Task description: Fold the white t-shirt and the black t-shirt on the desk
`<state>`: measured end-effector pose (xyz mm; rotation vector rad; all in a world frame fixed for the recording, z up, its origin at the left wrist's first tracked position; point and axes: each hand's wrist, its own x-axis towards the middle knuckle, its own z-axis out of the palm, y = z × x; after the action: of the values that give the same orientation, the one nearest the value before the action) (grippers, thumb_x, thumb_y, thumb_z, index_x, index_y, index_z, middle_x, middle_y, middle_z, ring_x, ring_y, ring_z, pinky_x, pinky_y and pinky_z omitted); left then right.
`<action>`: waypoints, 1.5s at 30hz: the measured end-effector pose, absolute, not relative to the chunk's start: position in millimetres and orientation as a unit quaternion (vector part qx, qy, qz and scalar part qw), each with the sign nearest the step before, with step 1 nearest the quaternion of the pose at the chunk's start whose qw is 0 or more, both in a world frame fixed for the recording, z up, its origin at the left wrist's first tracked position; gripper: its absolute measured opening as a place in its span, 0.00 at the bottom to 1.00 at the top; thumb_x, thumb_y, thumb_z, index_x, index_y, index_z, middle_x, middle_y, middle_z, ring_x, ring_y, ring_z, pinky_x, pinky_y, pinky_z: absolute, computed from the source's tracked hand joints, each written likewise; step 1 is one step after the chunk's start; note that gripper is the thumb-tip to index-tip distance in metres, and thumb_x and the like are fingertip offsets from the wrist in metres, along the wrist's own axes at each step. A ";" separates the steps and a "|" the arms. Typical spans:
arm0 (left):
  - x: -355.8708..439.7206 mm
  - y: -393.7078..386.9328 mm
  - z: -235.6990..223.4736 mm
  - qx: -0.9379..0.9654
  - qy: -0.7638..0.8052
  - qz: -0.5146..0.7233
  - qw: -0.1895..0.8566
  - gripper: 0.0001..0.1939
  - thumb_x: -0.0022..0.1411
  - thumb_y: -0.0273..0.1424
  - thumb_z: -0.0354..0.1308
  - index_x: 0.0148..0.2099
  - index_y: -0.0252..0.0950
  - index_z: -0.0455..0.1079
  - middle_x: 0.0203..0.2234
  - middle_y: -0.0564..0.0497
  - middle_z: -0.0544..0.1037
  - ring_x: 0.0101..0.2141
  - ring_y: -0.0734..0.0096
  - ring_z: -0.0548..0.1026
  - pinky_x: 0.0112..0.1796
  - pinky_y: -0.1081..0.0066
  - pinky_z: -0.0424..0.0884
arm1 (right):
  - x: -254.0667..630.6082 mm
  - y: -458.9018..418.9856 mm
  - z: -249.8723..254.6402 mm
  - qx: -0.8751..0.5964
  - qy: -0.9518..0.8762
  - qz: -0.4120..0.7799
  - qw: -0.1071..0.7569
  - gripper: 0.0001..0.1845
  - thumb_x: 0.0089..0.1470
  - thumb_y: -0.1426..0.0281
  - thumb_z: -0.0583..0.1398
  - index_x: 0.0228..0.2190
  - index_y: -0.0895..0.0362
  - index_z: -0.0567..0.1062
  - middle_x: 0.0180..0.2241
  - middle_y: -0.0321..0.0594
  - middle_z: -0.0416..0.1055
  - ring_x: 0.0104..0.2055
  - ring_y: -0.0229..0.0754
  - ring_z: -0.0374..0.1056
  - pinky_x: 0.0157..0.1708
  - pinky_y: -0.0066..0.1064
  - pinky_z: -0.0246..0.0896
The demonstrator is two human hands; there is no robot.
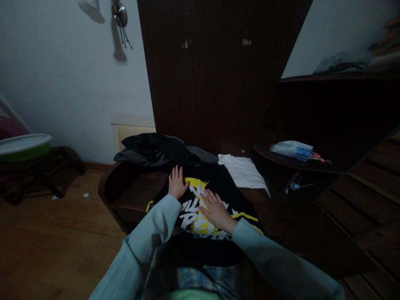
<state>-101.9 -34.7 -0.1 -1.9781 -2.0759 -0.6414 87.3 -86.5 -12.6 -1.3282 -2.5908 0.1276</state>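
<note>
A black T-shirt (pixel 203 250) with yellow and white lettering lies spread over the dark wooden bench in front of me, its near end hanging toward my lap. My left hand (pixel 178 183) rests flat on its upper left part, fingers stretched out. Lower and to the right, my right hand (pixel 215 210) lies over the printed lettering with the fingers apart. Neither hand grips the cloth. Beside the shirt's upper right is a folded white garment (pixel 243 171). Behind it, a heap of black and grey clothes (pixel 156 148) sits along the back of the bench.
The bench (pixel 134 191) has a raised, curved left end. To the right, a shelf (pixel 312 167) carries a blue and white packet (pixel 292 149). At the far left, a green basin (pixel 28 148) stands on a dark stool (pixel 46 171). A dark panel (pixel 215 83) rises behind.
</note>
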 end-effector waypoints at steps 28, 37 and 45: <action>-112.9 -27.4 17.7 -0.743 -0.667 -0.046 -0.002 0.20 0.63 0.37 0.38 0.49 0.33 0.63 0.50 0.43 0.67 0.51 0.64 0.63 0.48 0.69 0.59 | 96.4 -87.1 14.1 -0.426 -0.886 0.183 0.026 0.33 0.53 0.57 0.50 0.55 0.63 0.55 0.60 0.52 0.42 0.61 0.51 0.35 0.56 0.45 0.35; -125.0 -21.3 1.8 -0.728 -0.663 -0.157 0.075 0.18 0.59 0.29 0.45 0.51 0.33 0.61 0.47 0.44 0.68 0.47 0.63 0.65 0.46 0.67 0.62 | 134.6 -41.5 45.6 -0.350 -0.857 0.374 0.059 0.26 0.51 0.57 0.52 0.48 0.57 0.65 0.49 0.43 0.65 0.49 0.44 0.61 0.51 0.34 0.52; -128.1 -17.4 -4.0 -0.640 -0.735 -0.213 0.074 0.30 0.55 0.32 0.50 0.58 0.26 0.50 0.57 0.33 0.52 0.55 0.51 0.54 0.50 0.58 0.57 | 144.2 -8.3 40.6 -0.417 -0.809 0.401 0.104 0.22 0.49 0.62 0.55 0.44 0.60 0.68 0.39 0.43 0.71 0.40 0.40 0.66 0.42 0.32 0.59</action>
<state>-128.1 -17.4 -4.0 -1.9205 -2.2059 -0.6401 144.2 -8.3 40.6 -1.2295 -2.3866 1.1826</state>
